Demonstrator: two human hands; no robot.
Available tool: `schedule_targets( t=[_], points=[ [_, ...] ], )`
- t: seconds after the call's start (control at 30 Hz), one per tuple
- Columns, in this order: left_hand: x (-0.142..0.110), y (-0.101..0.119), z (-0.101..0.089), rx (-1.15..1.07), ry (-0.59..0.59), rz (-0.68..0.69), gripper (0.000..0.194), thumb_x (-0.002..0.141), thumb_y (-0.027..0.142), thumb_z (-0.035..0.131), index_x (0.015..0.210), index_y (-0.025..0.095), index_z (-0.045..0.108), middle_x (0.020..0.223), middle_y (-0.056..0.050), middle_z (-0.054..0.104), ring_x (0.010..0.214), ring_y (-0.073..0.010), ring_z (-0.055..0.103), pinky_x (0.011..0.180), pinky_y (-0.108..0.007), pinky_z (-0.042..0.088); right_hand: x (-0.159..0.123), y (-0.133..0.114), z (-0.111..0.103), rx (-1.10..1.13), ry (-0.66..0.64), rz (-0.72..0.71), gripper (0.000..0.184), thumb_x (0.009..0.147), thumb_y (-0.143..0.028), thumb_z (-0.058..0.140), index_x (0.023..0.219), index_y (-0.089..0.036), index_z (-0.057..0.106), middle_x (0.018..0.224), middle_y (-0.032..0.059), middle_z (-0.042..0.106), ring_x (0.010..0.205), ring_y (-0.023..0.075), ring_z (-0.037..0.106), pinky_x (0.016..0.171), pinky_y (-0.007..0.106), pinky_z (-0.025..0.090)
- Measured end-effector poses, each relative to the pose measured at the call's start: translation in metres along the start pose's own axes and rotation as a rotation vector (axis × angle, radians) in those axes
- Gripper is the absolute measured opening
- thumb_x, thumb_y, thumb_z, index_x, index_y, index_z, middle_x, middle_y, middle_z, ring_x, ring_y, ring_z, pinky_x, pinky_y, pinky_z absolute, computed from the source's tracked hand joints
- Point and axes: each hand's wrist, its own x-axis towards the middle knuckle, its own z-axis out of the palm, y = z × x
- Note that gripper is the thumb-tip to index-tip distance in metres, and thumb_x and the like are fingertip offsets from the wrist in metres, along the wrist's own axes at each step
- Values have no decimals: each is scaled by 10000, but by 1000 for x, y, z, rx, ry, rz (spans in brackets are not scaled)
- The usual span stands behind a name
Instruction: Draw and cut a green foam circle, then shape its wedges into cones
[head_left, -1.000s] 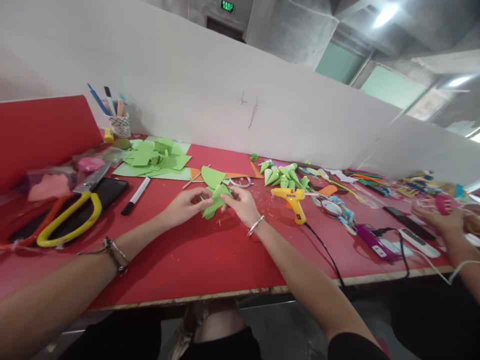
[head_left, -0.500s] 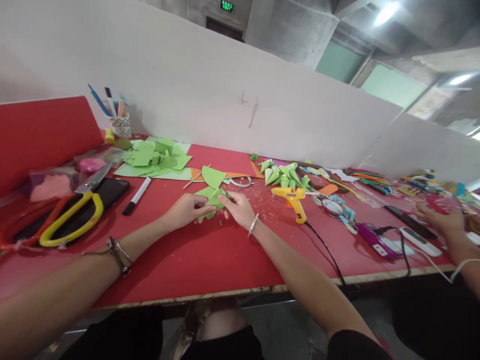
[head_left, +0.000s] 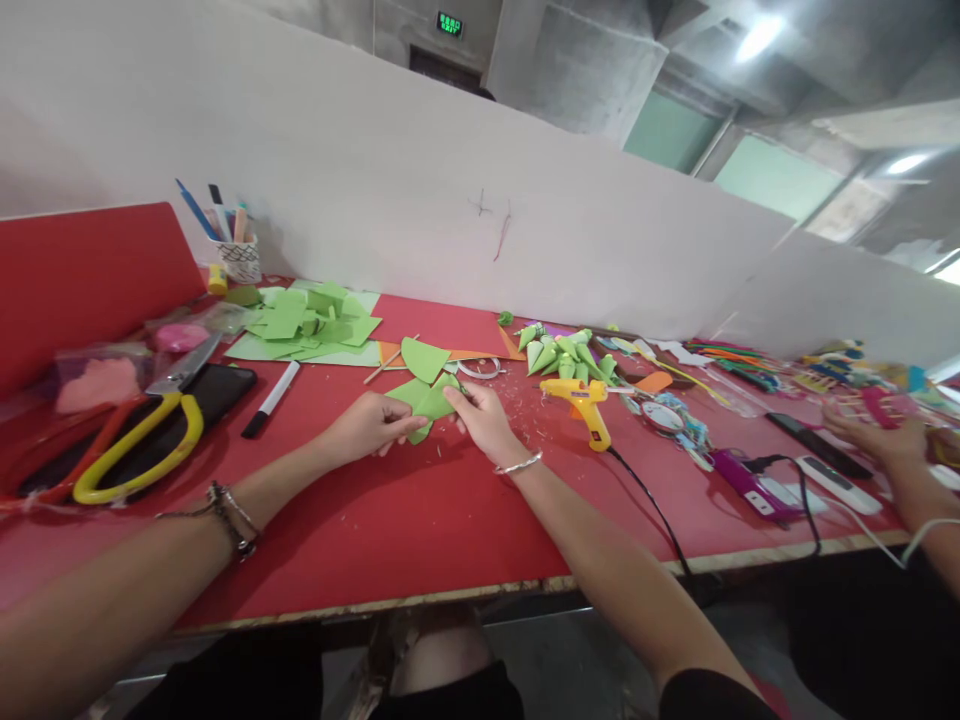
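Between my two hands is a piece of green paper [head_left: 427, 400], partly hidden by my fingers. My left hand [head_left: 373, 424] pinches its left side with thumb and fingers. On its right side, my right hand [head_left: 480, 420] grips the edge, thumb on top. Another green paper piece with a rounded edge [head_left: 424, 360] lies just beyond, overlapping in view. A thin wooden stick [head_left: 390, 360] and a white ring of tape or band [head_left: 480, 369] rest close behind. To the right of my right hand lies a yellow glue gun [head_left: 585, 402].
Large scissors [head_left: 142, 440] lie on a black phone [head_left: 225, 388] at left, beside a marker [head_left: 271, 400]. Green paper pieces [head_left: 315, 318] are piled behind. Green paper cones [head_left: 562, 352] cluster at back right. A purple power socket [head_left: 750, 485] and another person's hand [head_left: 889, 440] are farther right.
My hands have shifted slightly on the green paper; it looks flatter, with more of its surface showing. At right, the other person's hand has moved a little with a pink item.
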Motion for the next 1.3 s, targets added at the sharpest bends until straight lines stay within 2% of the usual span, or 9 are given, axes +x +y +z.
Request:
schedule_targets(
  t=[0.17,0.4,0.57,0.67,0.73,0.83,0.93,1.1,1.3],
  points=[
    [1,-3,-1,-27,8,1,424,748,500,485,484,169,461,318,60,428,300,-56,374,373,-174,293,1,0,-2,22,21,14,311,759,-456,491,633,-175,451,446,-69,395,371,50,382,366,172,263],
    [2,-6,-3,-70,56,37,422,778,472,459,491,163,458,347,46,441,341,-56,385,406,-174,317,6,0,-12,115,184,16,309,754,-467,499,653,-177,467,474,-55,437,376,51,356,370,181,260],
    [6,-7,-3,-283,175,-20,458,815,539,309,718,153,534,542,10,548,445,-99,497,507,-232,422,4,-5,-13,72,182,7,318,739,-467,515,617,-179,459,468,-57,389,404,60,337,383,190,249],
    [6,-6,-1,-256,105,3,487,786,578,340,830,152,573,721,-29,621,637,-139,563,640,-254,448,0,-6,-8,5,49,-26,346,725,-461,527,555,-171,447,469,-54,375,425,60,324,405,195,245],
    [4,-5,1,-161,-9,25,451,764,567,406,811,163,599,766,-29,637,718,-152,561,676,-243,435,-2,-7,-3,-35,-41,-60,363,716,-450,537,515,-165,437,468,-53,367,438,58,312,418,195,245],
    [2,-3,3,-96,-187,65,400,780,510,431,736,163,624,730,-22,641,693,-140,556,655,-225,419,-5,-8,2,-45,-152,-96,340,741,-413,514,517,-162,466,477,-43,414,459,67,339,440,197,271],
    [3,-4,4,-116,-225,90,399,810,460,411,686,160,642,709,-30,652,662,-123,558,632,-207,408,-6,-9,3,-36,-218,-105,330,784,-388,470,544,-165,506,485,-28,468,473,82,362,456,206,287],
    [4,-5,2,-108,-207,61,380,812,453,416,806,170,669,617,-13,633,558,-104,523,550,-195,385,-1,-6,-2,-34,-70,-121,377,776,-392,494,489,-174,384,470,-55,323,450,67,294,452,203,241],
    [2,-2,0,-70,-145,16,413,807,472,417,746,153,673,598,-19,628,534,-100,506,530,-194,374,6,-3,-13,-3,170,-88,372,817,-402,430,521,-177,419,468,-48,350,446,75,330,453,211,260]
  ],
)
